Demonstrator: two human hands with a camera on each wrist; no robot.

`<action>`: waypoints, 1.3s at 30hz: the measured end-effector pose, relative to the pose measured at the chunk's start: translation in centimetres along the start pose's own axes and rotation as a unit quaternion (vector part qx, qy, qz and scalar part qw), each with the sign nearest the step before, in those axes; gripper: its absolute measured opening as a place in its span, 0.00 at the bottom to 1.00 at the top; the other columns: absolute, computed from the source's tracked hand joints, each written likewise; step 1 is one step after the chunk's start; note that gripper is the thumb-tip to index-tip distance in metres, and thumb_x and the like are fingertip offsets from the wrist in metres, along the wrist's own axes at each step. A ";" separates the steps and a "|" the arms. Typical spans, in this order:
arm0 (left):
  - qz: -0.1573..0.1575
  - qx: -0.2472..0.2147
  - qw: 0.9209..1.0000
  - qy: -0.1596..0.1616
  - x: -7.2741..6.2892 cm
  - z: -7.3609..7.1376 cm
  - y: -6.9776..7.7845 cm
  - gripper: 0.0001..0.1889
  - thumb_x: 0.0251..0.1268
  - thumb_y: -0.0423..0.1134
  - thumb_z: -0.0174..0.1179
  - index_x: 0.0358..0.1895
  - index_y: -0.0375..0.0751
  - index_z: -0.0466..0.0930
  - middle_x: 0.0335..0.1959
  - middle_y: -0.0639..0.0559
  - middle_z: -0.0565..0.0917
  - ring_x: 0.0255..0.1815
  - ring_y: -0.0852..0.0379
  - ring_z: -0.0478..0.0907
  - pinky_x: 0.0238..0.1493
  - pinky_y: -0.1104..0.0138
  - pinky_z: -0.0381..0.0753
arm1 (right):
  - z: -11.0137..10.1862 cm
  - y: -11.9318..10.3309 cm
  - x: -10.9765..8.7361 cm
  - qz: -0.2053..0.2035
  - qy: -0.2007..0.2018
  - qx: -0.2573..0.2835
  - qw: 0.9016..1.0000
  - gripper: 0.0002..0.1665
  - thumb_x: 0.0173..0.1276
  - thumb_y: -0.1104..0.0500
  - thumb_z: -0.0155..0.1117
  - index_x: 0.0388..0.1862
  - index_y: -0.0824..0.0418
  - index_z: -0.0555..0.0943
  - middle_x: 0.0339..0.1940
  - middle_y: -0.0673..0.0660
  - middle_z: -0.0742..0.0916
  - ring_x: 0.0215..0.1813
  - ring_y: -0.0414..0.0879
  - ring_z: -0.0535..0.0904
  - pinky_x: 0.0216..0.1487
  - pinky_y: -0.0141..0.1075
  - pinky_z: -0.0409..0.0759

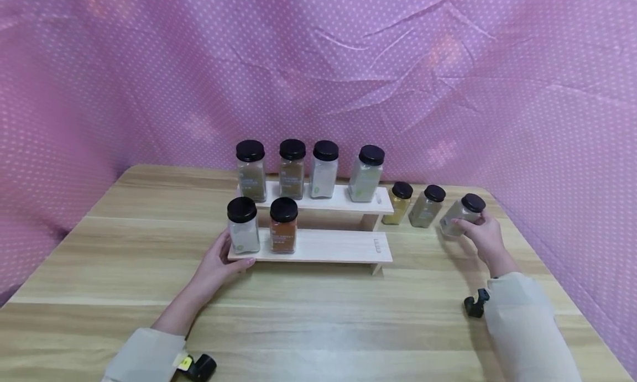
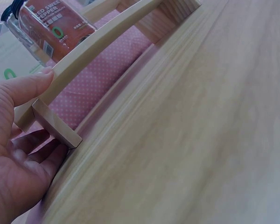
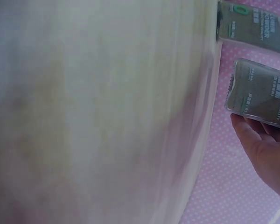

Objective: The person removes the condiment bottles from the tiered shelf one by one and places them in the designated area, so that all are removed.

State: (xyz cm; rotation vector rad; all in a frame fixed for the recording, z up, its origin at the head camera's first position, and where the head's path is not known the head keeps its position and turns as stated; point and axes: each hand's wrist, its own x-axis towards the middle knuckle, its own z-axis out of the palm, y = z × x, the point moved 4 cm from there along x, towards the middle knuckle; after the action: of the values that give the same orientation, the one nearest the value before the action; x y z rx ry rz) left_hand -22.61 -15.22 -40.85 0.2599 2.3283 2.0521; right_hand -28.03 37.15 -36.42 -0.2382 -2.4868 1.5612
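Right grip (image 1: 486,239) curled round a jar (image 1: 454,215), well right of the rack (image 1: 338,245)! Left grip (image 1: 215,267) pinches the rack's left end.

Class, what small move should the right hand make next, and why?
Probably carry the held jar left to the lower shelf: the right hand grips it, the left hand steadies that shelf's left end, and the shelf is bare right of the orange-red jar.

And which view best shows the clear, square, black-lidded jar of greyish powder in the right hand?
The head view: the jar appears with its black lid. The right wrist enlarges its lettering but crops the lid; the left wrist doesn't show it.
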 end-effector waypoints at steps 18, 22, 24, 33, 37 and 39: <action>-0.003 -0.006 1.000 0.002 -0.1 0.0 -0.1 0.44 0.46 0.32 0.64 0.66 0.39 0.44 0.61 0.35 0.58 0.62 0.47 0.50 0.59 0.56 0.49 | 0.5 0.3 1.8 0.008 0.000 -0.010 1.000 0.37 0.59 0.61 0.56 0.62 0.72 0.52 0.55 0.73 0.66 0.48 0.49 0.68 0.41 0.26 0.71; -0.002 -0.001 1.000 0.004 0.0 0.0 -0.1 0.44 0.46 0.33 0.64 0.66 0.39 0.44 0.61 0.35 0.57 0.63 0.47 0.49 0.60 0.56 0.47 | 0.5 0.6 2.0 0.014 0.002 -0.008 1.000 0.37 0.59 0.61 0.56 0.62 0.73 0.52 0.55 0.74 0.66 0.48 0.49 0.68 0.41 0.26 0.70; 0.000 -0.003 1.000 0.003 0.0 0.0 -0.1 0.44 0.47 0.32 0.64 0.66 0.39 0.44 0.61 0.35 0.57 0.62 0.47 0.50 0.60 0.56 0.47 | 0.5 0.7 2.1 0.021 -0.001 -0.004 1.000 0.38 0.59 0.60 0.56 0.62 0.72 0.51 0.56 0.74 0.65 0.52 0.55 0.66 0.45 0.30 0.70; 0.003 -0.003 1.000 0.001 0.0 0.0 0.1 0.44 0.47 0.33 0.64 0.66 0.40 0.45 0.61 0.36 0.57 0.62 0.47 0.50 0.60 0.56 0.48 | 0.4 1.2 2.4 0.021 -0.005 0.009 1.000 0.37 0.59 0.62 0.55 0.62 0.73 0.50 0.58 0.73 0.63 0.54 0.54 0.64 0.45 0.28 0.69; -0.001 -0.001 1.000 0.001 0.0 0.0 0.1 0.45 0.47 0.33 0.64 0.66 0.41 0.44 0.62 0.36 0.56 0.63 0.47 0.49 0.60 0.56 0.46 | 0.5 1.2 2.5 0.028 -0.010 0.027 0.999 0.37 0.59 0.64 0.55 0.63 0.71 0.50 0.59 0.73 0.61 0.56 0.54 0.62 0.51 0.33 0.66; -0.002 -0.002 1.000 0.001 0.0 0.0 0.1 0.45 0.47 0.33 0.64 0.66 0.41 0.44 0.62 0.36 0.56 0.63 0.47 0.49 0.60 0.56 0.46 | 0.6 1.1 2.4 0.035 -0.015 0.038 0.999 0.37 0.59 0.64 0.54 0.64 0.70 0.49 0.60 0.73 0.59 0.58 0.57 0.59 0.55 0.39 0.63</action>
State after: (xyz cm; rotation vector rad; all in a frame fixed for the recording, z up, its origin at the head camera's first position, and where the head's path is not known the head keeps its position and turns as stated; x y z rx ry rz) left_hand -22.59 -15.21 -40.76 0.2533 2.3231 2.0575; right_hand -30.49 37.73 -37.48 -0.2948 -2.4603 1.6959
